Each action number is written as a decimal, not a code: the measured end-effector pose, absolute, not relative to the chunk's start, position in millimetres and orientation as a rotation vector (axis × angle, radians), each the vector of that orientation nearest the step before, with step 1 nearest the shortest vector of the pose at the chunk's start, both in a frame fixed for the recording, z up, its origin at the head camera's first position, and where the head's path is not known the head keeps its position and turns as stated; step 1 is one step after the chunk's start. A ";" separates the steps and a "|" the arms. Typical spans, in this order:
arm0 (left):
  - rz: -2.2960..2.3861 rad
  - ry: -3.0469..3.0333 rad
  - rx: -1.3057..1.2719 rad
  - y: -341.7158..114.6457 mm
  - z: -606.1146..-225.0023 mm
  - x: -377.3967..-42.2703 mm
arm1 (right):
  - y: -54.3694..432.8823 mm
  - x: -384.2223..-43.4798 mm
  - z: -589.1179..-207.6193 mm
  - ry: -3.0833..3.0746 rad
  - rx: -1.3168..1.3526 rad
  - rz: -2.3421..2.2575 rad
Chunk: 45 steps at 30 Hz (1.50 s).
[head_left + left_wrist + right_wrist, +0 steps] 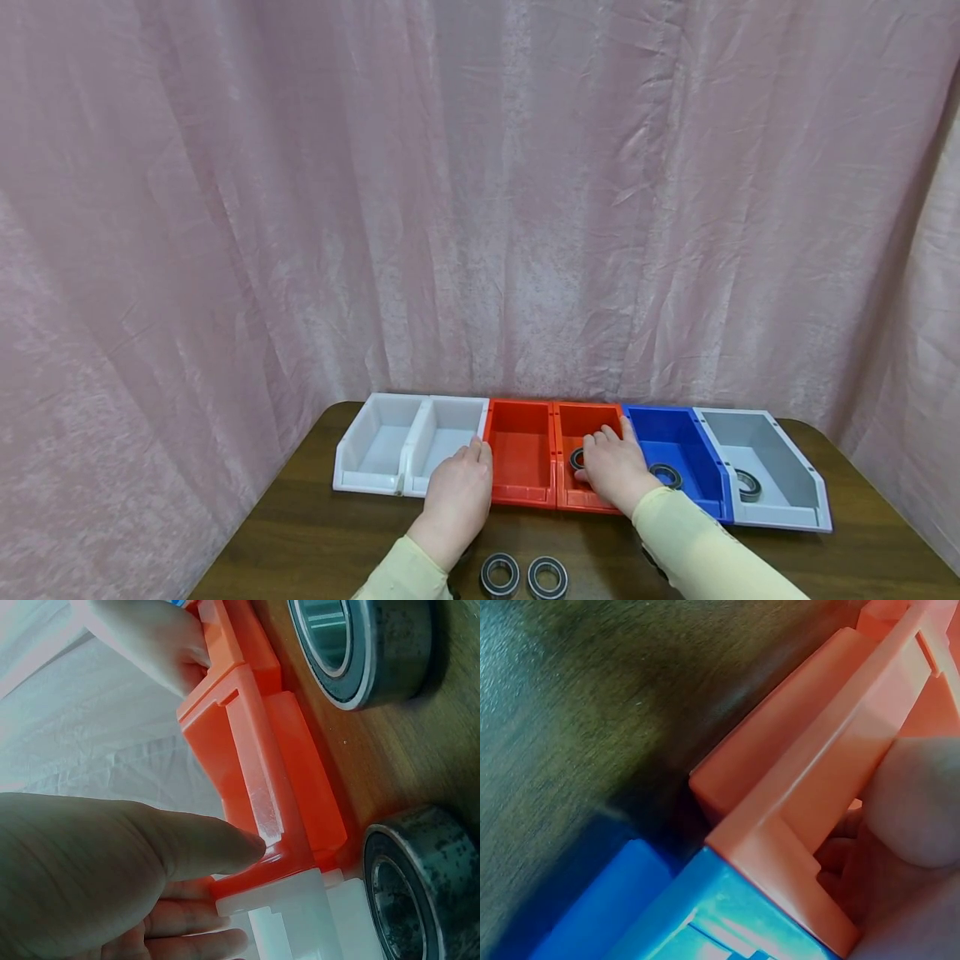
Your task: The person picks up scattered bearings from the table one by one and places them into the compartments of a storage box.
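Note:
My right hand (615,467) reaches into the right-hand red-orange bin (592,414). Beside its thumb lies a ball bearing (577,458), partly covered by the hand. In the right wrist view, the fingers (840,851) go down behind that bin's front wall and are mostly hidden. My left hand (459,492) is at the border between a white bin (457,408) and the left red bin (522,450). Its thumb (217,844) lies along the red bin's front edge, and its loosely extended fingers (187,919) are over the white one. Nothing shows in its grasp.
Two bearings, a left one (499,590) and a right one (547,592), lie on the wooden table (262,542) between my forearms. Rightward stand a blue bin (675,433) and a grey bin (780,467), each containing bearings. Another white bin (386,442) ends the row at left. A pink curtain (480,208) hangs behind.

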State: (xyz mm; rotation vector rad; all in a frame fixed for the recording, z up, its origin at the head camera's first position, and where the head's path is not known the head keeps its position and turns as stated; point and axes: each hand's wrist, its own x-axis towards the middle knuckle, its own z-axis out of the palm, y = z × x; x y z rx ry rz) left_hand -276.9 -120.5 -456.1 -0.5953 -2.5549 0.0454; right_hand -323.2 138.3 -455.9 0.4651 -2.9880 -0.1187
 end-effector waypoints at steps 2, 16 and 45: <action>0.045 -2.551 -0.597 -120.5 -456.1 -277.2 | 138.0 -324.3 -455.9 -2.986 0.463 -0.137; 0.040 -2.546 -0.602 -120.1 -457.4 -277.3 | 135.6 -327.6 -457.9 -3.015 0.439 -0.203; 0.045 -2.515 -0.607 -120.2 -458.6 -279.1 | 139.9 -322.1 -454.6 -2.980 0.472 -0.043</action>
